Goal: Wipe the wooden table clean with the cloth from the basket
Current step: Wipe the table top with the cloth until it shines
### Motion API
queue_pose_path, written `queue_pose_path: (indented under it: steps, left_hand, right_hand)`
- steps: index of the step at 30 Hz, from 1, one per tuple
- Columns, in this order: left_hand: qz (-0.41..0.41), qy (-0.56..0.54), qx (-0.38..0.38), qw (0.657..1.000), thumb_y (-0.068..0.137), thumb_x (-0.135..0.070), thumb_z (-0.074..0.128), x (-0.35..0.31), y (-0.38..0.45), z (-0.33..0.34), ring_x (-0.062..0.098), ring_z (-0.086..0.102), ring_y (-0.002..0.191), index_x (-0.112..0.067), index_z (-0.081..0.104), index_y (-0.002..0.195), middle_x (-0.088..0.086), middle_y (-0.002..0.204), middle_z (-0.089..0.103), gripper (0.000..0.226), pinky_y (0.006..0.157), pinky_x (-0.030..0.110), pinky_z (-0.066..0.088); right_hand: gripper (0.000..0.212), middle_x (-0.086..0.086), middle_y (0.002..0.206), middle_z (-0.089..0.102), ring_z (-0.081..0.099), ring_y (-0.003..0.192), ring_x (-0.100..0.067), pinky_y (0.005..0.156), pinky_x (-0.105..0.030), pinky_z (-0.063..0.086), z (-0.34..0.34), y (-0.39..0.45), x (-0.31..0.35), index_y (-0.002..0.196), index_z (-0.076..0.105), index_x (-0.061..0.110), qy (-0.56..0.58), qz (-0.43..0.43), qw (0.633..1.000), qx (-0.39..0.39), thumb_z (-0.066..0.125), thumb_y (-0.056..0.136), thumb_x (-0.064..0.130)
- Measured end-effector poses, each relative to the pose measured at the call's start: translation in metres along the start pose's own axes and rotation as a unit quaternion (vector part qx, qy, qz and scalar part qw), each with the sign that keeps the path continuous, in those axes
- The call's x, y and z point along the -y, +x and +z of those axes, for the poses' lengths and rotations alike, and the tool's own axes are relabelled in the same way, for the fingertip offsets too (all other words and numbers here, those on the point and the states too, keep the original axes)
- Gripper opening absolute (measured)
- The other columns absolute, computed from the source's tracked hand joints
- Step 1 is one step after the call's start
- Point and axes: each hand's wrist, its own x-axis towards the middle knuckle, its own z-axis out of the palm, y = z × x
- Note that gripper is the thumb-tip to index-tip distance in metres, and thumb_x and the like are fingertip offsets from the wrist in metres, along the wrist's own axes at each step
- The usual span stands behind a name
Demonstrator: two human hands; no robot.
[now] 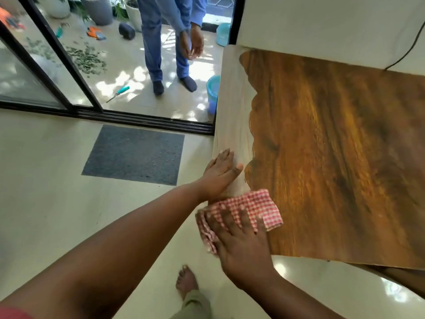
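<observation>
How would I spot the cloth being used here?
Find the wooden table on the right. At its near left corner, the right hand presses flat on the cloth, beside the left hand. It is the only red-and-white checked thing in sight.

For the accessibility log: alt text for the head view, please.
The right hand presses a red checked cloth flat on the wooden table near its corner. The left hand rests open on the table's pale edge.

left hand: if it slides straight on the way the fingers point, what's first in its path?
Nothing, it seems: the left hand lies flat on the pale strip of the table, fingers pointing along it. That strip looks bare up to the far edge.
</observation>
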Motion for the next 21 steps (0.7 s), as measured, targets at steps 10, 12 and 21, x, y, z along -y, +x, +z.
queue_pose_path:
  steps: [10, 12, 21]
  left_hand:
    - [0.052, 0.246, -0.067, 0.966, 0.083, -0.073, 0.002, 0.026, 0.024, -0.015, 0.012, -0.008, 0.147, -0.015, 0.001, 0.152, 0.003, 0.161, -0.002, 0.09, 0.115, 0.034, -0.013]
    - [0.045, 0.202, -0.11, 0.972, 0.088, -0.071, 0.008, 0.025, 0.031, -0.018, 0.017, 0.007, 0.147, -0.014, 0.016, 0.152, 0.004, 0.161, 0.013, 0.086, 0.117, 0.038, 0.001]
    - [0.067, 0.313, -0.199, 0.926, 0.098, -0.05, 0.029, 0.01, 0.066, -0.049, 0.023, 0.048, 0.115, -0.024, 0.056, 0.125, 0.002, 0.121, 0.057, 0.047, 0.097, 0.037, 0.023]
  right_hand:
    - [0.051, 0.011, 0.156, -0.015, -0.013, 0.143, -0.032, 0.108, -0.06, -0.004, -0.009, 0.026, -0.078, 0.137, -0.021, 0.058, 0.018, 0.061, 0.997, -0.031, 0.002, 0.092, 0.06]
    - [0.051, 0.011, 0.153, -0.023, -0.021, 0.141, -0.033, 0.107, -0.063, -0.007, -0.017, 0.067, -0.076, 0.134, -0.027, 0.056, 0.04, 0.078, 0.995, -0.052, 0.0, 0.091, 0.063]
    - [0.048, 0.011, 0.152, 0.026, 0.022, 0.139, -0.036, 0.108, -0.061, 0.004, -0.021, 0.048, -0.077, 0.143, 0.016, 0.056, -0.045, -0.12, 0.992, 0.008, 0.019, 0.095, 0.06]
